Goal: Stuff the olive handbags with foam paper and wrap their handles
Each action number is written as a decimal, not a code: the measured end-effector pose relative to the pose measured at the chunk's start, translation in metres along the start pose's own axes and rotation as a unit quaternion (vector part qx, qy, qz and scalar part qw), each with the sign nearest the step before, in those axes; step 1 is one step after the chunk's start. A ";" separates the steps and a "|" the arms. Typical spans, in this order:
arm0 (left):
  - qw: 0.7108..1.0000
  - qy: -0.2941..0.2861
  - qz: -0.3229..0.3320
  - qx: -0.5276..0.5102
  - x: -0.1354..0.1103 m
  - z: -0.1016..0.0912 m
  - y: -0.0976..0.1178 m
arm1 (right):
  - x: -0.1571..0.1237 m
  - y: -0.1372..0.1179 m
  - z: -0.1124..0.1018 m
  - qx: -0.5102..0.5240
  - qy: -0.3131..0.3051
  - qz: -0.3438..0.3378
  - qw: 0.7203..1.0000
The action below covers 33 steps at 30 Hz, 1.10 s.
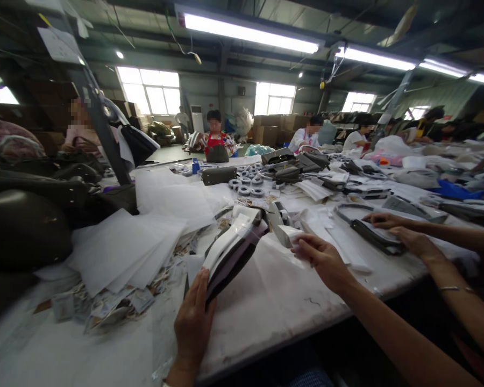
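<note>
My left hand grips the near end of a dark handbag, which is tilted up off the table. White foam sheet lies along the bag's side, and a purplish lining shows at its opening. To the right of the bag, my right hand is closed in a pinch on a thin translucent strip; whether it is tape or plastic film I cannot tell. Just beyond the strip stands a grey-and-white object, partly hidden.
Stacked white foam sheets and small packets lie left. Grey tape-like rolls and dark bags sit further back. At right, a co-worker's hands rest on another bag. A slanted post rises at left.
</note>
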<state>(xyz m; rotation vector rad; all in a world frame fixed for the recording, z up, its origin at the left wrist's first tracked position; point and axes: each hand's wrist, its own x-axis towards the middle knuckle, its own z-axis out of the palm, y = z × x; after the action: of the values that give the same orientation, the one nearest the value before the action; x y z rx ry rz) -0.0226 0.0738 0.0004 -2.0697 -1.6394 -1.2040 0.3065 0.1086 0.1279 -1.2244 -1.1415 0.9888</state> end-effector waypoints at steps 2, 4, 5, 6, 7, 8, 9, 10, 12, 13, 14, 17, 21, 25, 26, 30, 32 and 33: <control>1.000 0.007 -0.002 -0.002 0.001 -0.001 0.000 | -0.024 -0.023 0.004 0.081 -0.079 0.059 0.992; 1.000 0.013 -0.005 -0.004 0.001 -0.001 0.001 | -0.044 -0.044 0.002 0.107 -0.191 0.129 0.967; 1.000 0.014 -0.008 -0.005 0.002 -0.002 0.001 | -0.051 -0.053 0.001 0.112 -0.236 0.158 0.952; 1.000 0.013 -0.012 -0.008 0.002 -0.002 0.001 | -0.054 -0.059 0.000 0.115 -0.267 0.179 0.940; 1.000 0.011 -0.015 -0.011 0.002 -0.002 0.001 | -0.054 -0.064 0.002 0.114 -0.282 0.191 0.933; 1.000 0.008 -0.017 -0.015 0.002 -0.002 0.001 | -0.051 -0.065 0.007 0.110 -0.284 0.194 0.932; 1.000 0.003 -0.018 -0.019 0.002 -0.003 0.001 | -0.044 -0.063 0.014 0.102 -0.281 0.189 0.936; 1.000 0.000 -0.017 -0.025 0.001 -0.003 0.000 | -0.035 -0.059 0.023 0.088 -0.276 0.180 0.940; 0.999 0.000 -0.016 -0.033 0.001 -0.003 0.000 | -0.014 -0.039 0.043 0.062 -0.262 0.150 0.951; 0.999 0.002 -0.018 -0.035 0.001 -0.002 0.000 | -0.002 -0.025 0.053 0.052 -0.250 0.134 0.958; 0.999 0.005 -0.021 -0.037 0.001 -0.002 0.000 | 0.009 -0.009 0.061 0.050 -0.230 0.121 0.964; 0.999 0.015 -0.033 -0.036 0.001 -0.002 0.000 | 0.036 0.041 0.077 0.057 -0.193 0.115 0.973; 0.998 0.030 -0.052 -0.033 0.001 -0.002 -0.001 | 0.060 0.085 0.095 0.004 -0.173 0.061 0.983; 0.997 0.033 -0.062 -0.026 0.001 -0.001 -0.002 | 0.083 0.095 0.117 -0.087 -0.167 0.009 0.982; 0.997 0.034 -0.062 -0.025 0.000 -0.001 -0.002 | 0.087 0.094 0.120 -0.110 -0.169 -0.003 0.979; 0.998 0.033 -0.055 -0.022 0.000 0.000 -0.002 | 0.086 0.083 0.110 -0.209 -0.167 -0.052 0.962; 0.998 0.031 -0.050 -0.017 -0.001 0.000 -0.002 | 0.068 0.079 0.092 -0.246 -0.166 -0.080 0.952; 0.998 0.031 -0.048 -0.015 -0.001 0.001 -0.002 | 0.054 0.079 0.080 -0.273 -0.178 -0.102 0.940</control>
<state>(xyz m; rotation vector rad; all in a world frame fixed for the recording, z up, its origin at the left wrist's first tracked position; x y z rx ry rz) -0.0246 0.0745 -0.0011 -1.9699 -1.7191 -1.3182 0.2393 0.1839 0.0547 -1.3470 -1.8798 0.7720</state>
